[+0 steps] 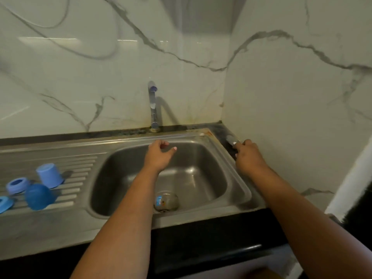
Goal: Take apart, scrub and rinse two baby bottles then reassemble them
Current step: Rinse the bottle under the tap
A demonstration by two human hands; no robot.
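A clear baby bottle (166,201) with a blue print lies on its side in the sink basin (201,158), near the front wall. On the drainboard at the left stand a light blue cap (50,175), a light blue screw ring (17,185), a darker blue cap (38,196) and, cut off by the frame edge, a blue ring (5,203). My left hand (159,156) hovers over the back of the basin with loosely curled fingers and holds nothing. My right hand (248,156) is on the dark counter right of the sink, its fingers closed on a small grey object (231,139) that is too blurred to identify.
A chrome tap (153,105) rises behind the basin, and no water is visible. Marble walls close off the back and the right side. The ribbed steel drainboard (80,178) runs leftward. A black counter edge (201,238) lies in front.
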